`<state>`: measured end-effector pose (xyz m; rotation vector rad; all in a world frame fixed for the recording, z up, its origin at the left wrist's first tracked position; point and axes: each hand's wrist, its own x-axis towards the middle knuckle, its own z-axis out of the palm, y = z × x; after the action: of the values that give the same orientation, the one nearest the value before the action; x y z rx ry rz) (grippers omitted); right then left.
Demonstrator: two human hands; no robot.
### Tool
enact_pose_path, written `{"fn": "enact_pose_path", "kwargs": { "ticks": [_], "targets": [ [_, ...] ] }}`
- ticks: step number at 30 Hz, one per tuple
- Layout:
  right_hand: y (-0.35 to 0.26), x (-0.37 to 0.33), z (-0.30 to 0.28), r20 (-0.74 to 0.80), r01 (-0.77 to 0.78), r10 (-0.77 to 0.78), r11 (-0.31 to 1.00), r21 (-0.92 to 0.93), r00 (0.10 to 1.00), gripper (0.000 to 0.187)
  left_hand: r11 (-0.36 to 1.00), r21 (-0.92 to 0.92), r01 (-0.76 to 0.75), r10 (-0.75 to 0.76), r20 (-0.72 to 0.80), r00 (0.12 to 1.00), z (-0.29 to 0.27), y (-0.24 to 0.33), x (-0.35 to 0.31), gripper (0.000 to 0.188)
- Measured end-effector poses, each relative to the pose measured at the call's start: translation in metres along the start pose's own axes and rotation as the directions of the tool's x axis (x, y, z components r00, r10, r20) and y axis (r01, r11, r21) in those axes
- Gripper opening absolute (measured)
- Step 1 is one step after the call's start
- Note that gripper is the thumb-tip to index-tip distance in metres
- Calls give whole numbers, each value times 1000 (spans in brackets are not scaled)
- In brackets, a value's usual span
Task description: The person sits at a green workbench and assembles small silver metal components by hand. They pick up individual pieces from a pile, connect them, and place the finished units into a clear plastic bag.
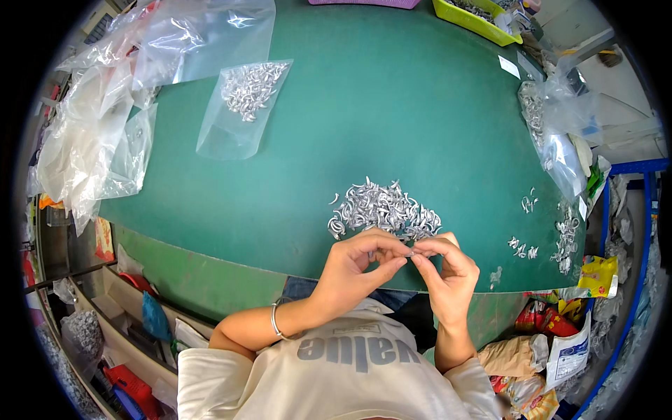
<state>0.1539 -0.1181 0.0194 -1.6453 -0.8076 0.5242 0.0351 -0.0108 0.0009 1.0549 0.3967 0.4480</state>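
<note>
My left hand (355, 271) and my right hand (449, 271) meet at the table's near edge, fingertips almost touching. Thumb and forefinger of each hand are pinched on one small silver metal piece (411, 254); the fingers hide most of it, so its exact shape does not show. Just beyond my hands lies a loose heap of small curved silver metal pieces (378, 206), its near side partly covered by my fingers. Farther off to the left, a clear plastic bag (229, 142) lies flat with many similar pieces in its upper part.
Large clear plastic sheets (91, 140) cover the green table's (392, 105) left side. Small groups of metal pieces (565, 238) lie at the right, near filled clear bags (532, 112). A yellow-green basket (476, 23) stands at the far right. Open drawers (119, 315) are at lower left.
</note>
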Motion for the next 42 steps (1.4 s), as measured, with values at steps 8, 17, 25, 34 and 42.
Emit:
{"fn": "enact_pose_path", "kwargs": {
  "ticks": [8,17,25,34,42],
  "targets": [
    [0,-3,-1,21,17,-20,990,137,1000,17,984,-121,134,-141,-54,988,3,6,0,12],
    [8,2,-9,71,-11,6,997,71,997,13,771,-546,328,-294,151,944,-4,-9,0,11],
    [38,34,-16,-1,134,-191,693,-708,982,22,737,-569,364,-317,184,930,-3,-11,1,9],
    [37,27,-24,-112,63,-146,840,-539,983,6,893,-324,313,-314,49,948,-5,-13,-3,11],
    [18,-7,-11,33,-197,194,959,203,980,8,977,-139,159,-161,-1,987,11,-14,-2,19]
  ]
}}
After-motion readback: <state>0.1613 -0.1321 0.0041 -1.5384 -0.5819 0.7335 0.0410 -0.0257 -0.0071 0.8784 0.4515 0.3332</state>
